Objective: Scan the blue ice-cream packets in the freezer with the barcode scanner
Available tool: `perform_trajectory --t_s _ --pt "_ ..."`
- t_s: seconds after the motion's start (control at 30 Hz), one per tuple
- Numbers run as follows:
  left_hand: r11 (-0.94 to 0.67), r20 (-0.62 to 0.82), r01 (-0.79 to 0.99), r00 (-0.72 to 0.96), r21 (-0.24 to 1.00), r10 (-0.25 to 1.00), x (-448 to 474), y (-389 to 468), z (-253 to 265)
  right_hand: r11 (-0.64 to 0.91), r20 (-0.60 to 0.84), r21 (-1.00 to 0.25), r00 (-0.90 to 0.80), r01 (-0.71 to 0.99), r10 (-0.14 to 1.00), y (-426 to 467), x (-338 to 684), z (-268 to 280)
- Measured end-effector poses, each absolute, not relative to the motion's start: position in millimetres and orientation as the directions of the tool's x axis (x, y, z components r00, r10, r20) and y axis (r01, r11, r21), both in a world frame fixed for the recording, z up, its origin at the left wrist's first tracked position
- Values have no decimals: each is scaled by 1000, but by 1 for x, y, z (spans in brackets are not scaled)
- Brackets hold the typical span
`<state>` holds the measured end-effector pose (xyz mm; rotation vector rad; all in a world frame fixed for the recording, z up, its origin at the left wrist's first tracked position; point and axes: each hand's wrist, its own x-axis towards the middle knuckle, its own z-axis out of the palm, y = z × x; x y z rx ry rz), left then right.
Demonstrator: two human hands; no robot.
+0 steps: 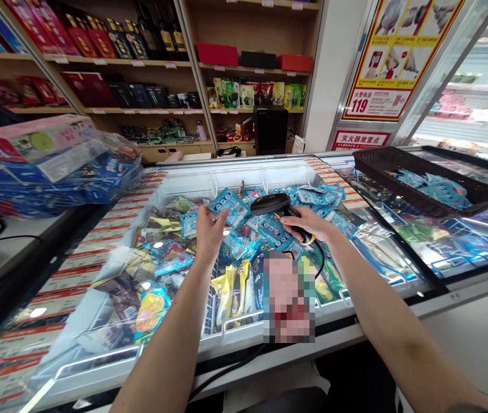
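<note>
My left hand is closed on a blue ice cream packet, thumb on its near side, with the printed label facing up. In my right hand is a black and yellow barcode scanner; its head points left, right beside the packet. A cord runs from the scanner's handle down toward the freezer's front edge. Below both hands lies the chest freezer, with many more blue packets heaped in it. Yellow-wrapped ice creams stand in a wire section nearer me.
A brown basket with several blue packets rests on the freezer's right side. Plastic-wrapped boxes are stacked at the left. Shelves with bottles and boxes line the back wall. A blurred patch covers part of the front.
</note>
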<state>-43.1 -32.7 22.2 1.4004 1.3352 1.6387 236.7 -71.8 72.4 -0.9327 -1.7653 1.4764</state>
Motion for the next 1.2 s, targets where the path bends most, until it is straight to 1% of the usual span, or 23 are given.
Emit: perform_trajectory --t_s 0.07,0.1,0.17,0.23,0.33,0.4,0.47,0.53,0.6,0.63,0.67,0.73,0.83,0.93,1.0,1.07,1.2 --pt "-321 368 194 -300 927 880 -54 -30 24 95 29 -990 -520 101 853 -71 237 70" --pt "-324 391 237 -344 916 854 -62 -29 24 88 27 -992 -515 95 857 -70 236 69" --pt "-277 441 398 -415 875 796 -78 -28 25 80 27 -993 -508 84 861 -70 236 68" --pt "-143 458 559 -478 817 750 -93 -28 25 76 27 -994 -500 78 866 -70 235 67" --pt "52 449 692 -521 720 726 -101 -33 27 65 28 -996 -471 62 882 -69 233 66" --pt "130 483 761 -524 636 701 -97 -39 29 46 21 -998 -453 44 891 -68 232 66" --pt "129 532 840 -444 527 721 -89 -44 30 20 5 -999 -440 30 898 -67 231 65" --pt "23 531 921 -244 388 812 -81 -47 29 -2 -11 -1000 -426 23 905 -66 231 64" --pt "-91 458 959 -44 268 888 -77 -47 25 -10 -17 -1000 -410 19 912 -65 230 62" --pt "-115 416 966 9 231 909 -77 -47 23 -11 -17 -1000 -404 17 915 -64 230 61" --pt "-115 385 970 26 212 923 -78 -45 20 -11 -16 -1000 -399 15 917 -64 230 60" --pt "-82 364 976 2 203 931 -82 -43 16 -9 -13 -1000 -392 10 920 -62 230 58" --pt "-68 414 976 -23 205 910 -87 -40 12 -3 -4 -1000 -378 2 926 -60 230 55" --pt "-162 497 959 26 233 868 -82 -37 13 0 1 -1000 -362 -5 932 -59 229 54" --pt "-257 513 930 90 264 854 -75 -32 13 -11 -7 -1000 -354 -9 935 -58 229 53" --pt "-321 487 900 146 297 861 -69 -24 12 -24 -19 -1000 -351 -11 936 -58 230 53" --pt "-337 402 876 186 345 896 -62 -4 10 -28 -24 -1000 -347 -9 937 -57 231 51"
